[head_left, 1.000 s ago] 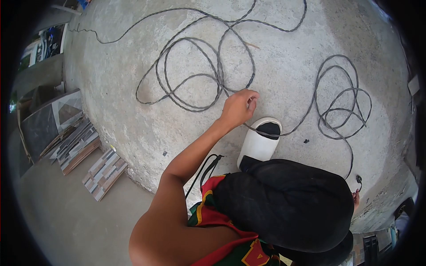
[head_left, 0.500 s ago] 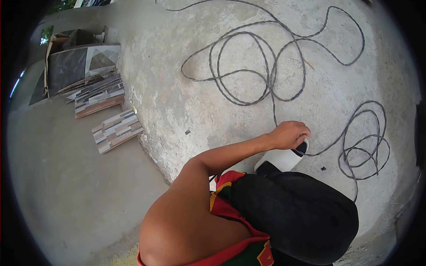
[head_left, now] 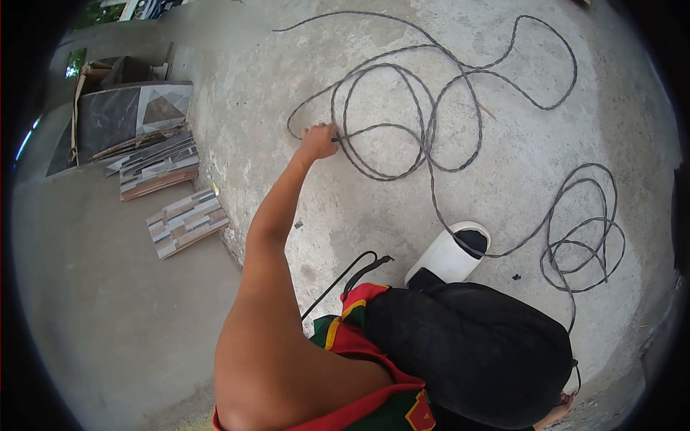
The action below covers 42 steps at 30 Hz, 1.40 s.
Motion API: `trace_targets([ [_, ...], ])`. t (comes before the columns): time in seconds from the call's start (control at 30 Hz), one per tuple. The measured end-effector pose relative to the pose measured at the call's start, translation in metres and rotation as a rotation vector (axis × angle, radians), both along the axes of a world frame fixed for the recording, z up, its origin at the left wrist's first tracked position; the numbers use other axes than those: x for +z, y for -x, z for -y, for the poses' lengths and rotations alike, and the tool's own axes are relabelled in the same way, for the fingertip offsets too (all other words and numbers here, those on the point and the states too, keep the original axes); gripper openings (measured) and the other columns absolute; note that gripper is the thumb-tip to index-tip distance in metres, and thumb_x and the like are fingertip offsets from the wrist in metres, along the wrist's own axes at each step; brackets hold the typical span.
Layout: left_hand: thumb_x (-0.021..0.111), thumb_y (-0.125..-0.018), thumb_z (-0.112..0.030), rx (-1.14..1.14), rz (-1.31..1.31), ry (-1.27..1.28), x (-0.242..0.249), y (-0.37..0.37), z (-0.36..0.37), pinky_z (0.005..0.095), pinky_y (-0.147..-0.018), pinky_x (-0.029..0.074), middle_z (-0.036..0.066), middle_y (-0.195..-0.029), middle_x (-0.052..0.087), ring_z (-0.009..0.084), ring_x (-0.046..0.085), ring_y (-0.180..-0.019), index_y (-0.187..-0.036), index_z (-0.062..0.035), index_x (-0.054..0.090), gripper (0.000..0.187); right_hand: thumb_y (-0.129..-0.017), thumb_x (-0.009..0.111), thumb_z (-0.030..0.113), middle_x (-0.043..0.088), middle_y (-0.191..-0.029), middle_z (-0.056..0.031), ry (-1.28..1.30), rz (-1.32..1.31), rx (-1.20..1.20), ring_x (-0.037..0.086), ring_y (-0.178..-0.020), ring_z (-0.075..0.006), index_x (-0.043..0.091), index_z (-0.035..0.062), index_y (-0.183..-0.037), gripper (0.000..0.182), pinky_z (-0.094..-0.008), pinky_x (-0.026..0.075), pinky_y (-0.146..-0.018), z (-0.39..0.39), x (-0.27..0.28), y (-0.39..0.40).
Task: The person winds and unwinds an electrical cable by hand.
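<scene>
A grey twisted cable lies in loose loops on the concrete. At the left side of the larger loops, my left hand is closed around a strand of it, arm stretched out. My right hand shows only partly at the lower right, mostly hidden behind my black-clad knee. Its fingers look pinched on a thin dark cord that curves up beside the knee. The cable runs across the front of the white slide sandal on my foot and on to a smaller coil.
Stacked patterned tiles and a single-looking tile pile lie on the lower floor at left. Larger dark tiles lean behind them. A black strap sticks out near my clothing. The raised slab's broken edge runs beside the tiles.
My left hand has moved from the sandal up and left to the large loops and closed on the cable. Part of my right hand has come into view at the lower right.
</scene>
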<state>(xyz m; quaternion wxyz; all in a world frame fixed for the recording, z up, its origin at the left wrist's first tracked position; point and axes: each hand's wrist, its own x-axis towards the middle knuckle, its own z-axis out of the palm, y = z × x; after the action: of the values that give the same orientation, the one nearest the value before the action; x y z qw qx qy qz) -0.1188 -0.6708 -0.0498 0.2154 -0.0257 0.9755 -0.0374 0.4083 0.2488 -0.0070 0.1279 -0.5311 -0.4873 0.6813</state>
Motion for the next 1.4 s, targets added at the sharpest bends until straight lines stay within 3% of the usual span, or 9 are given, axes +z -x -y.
trace_targets([
  [0.1,0.056,-0.078,-0.010,-0.092,0.613,0.333,0.023,0.019,0.026,0.0438,-0.089,0.045,0.010,-0.101,0.068,0.0284,0.063,-0.098,-0.102,-0.0070,0.066,0.026,-0.092,0.056,0.016,0.060,-0.094,-0.0094,-0.206,0.154,-0.108,0.058,-0.087,-0.0190,0.052,0.0006,-0.128,0.039,-0.0301,0.048,-0.084,-0.008,0.007,-0.003],
  [0.27,0.061,-0.081,-0.011,-0.056,0.500,-0.658,0.147,0.054,-0.111,0.0288,-0.065,0.047,0.003,-0.072,0.062,0.0128,0.059,-0.066,-0.108,0.0004,0.064,0.030,-0.093,0.054,0.018,0.060,-0.111,-0.0144,-1.124,0.822,-0.044,0.058,-0.103,-0.0227,0.048,-0.0005,-0.131,0.042,-0.0328,0.046,-0.091,0.007,0.077,0.070],
  [0.37,0.063,-0.078,-0.007,-0.322,0.603,-0.900,0.232,0.050,-0.234,0.0258,-0.057,0.040,-0.001,-0.064,0.052,0.0092,0.048,-0.057,-0.130,-0.0011,0.048,0.054,-0.095,0.053,0.023,0.048,-0.134,-0.0159,-0.895,0.182,0.256,0.048,-0.122,-0.0244,0.044,-0.0021,-0.134,0.047,-0.0344,0.037,-0.103,0.122,0.122,0.212],
  [0.47,0.063,-0.076,-0.005,-0.466,0.670,-1.090,0.269,0.030,-0.330,0.0236,-0.054,0.036,-0.001,-0.061,0.049,0.0085,0.046,-0.053,-0.140,-0.0050,0.038,0.069,-0.084,0.059,0.006,0.042,-0.133,-0.0208,-1.287,-0.117,0.860,0.046,-0.120,-0.0312,0.044,-0.0017,-0.131,0.050,-0.0401,0.041,-0.096,0.212,0.165,0.311],
  [0.63,0.063,-0.074,-0.003,-0.820,0.698,-1.136,0.281,-0.015,-0.444,0.0246,-0.052,0.033,0.000,-0.059,0.045,0.0100,0.043,-0.051,-0.144,-0.0068,0.033,0.076,-0.068,0.065,-0.001,0.046,-0.133,-0.0188,-1.425,-0.617,0.939,0.044,-0.123,-0.0394,0.046,0.0030,-0.129,0.064,-0.0461,0.037,-0.100,0.236,0.204,0.352],
  [0.83,0.061,-0.075,0.001,-1.056,0.786,-1.177,0.288,-0.057,-0.515,0.0267,-0.052,0.035,0.002,-0.059,0.043,0.0126,0.042,-0.052,-0.145,-0.0070,0.032,0.076,-0.062,0.073,0.002,0.061,-0.102,-0.0047,-1.684,-0.509,0.930,0.054,-0.105,-0.0274,0.065,0.0126,-0.108,0.047,-0.0404,0.044,-0.087,0.193,0.226,0.328],
  [1.0,0.063,-0.083,-0.011,-1.036,0.881,-1.227,0.283,-0.067,-0.546,0.0250,-0.051,0.034,-0.001,-0.057,0.043,0.0090,0.041,-0.051,-0.131,-0.0024,0.051,0.050,-0.065,0.077,0.013,0.051,-0.067,-0.0003,-1.470,-0.549,0.869,0.049,-0.066,-0.0194,0.069,0.0109,-0.096,0.031,-0.0326,0.042,-0.061,0.166,0.211,0.298],
  [1.17,0.049,-0.096,-0.030,-0.714,1.180,-1.261,0.288,-0.076,-0.570,0.0209,-0.046,0.033,-0.004,-0.057,0.045,0.0045,0.041,-0.047,-0.116,0.0043,0.060,0.042,-0.068,0.076,0.020,0.048,-0.066,-0.0007,-1.500,-0.539,0.737,0.044,-0.063,-0.0180,0.069,0.0109,-0.095,0.030,-0.0307,0.036,-0.054,0.148,0.196,0.279],
  [1.4,0.038,-0.099,-0.033,-0.566,1.357,-1.318,0.271,-0.080,-0.590,0.0217,-0.044,0.035,0.001,-0.055,0.047,0.0063,0.044,-0.045,-0.113,0.0139,0.057,0.053,-0.073,0.073,0.023,0.049,-0.066,0.0003,-1.510,-0.490,0.625,0.044,-0.064,-0.0166,0.069,0.0107,-0.096,0.027,-0.0295,0.036,-0.057,0.127,0.184,0.260],
])
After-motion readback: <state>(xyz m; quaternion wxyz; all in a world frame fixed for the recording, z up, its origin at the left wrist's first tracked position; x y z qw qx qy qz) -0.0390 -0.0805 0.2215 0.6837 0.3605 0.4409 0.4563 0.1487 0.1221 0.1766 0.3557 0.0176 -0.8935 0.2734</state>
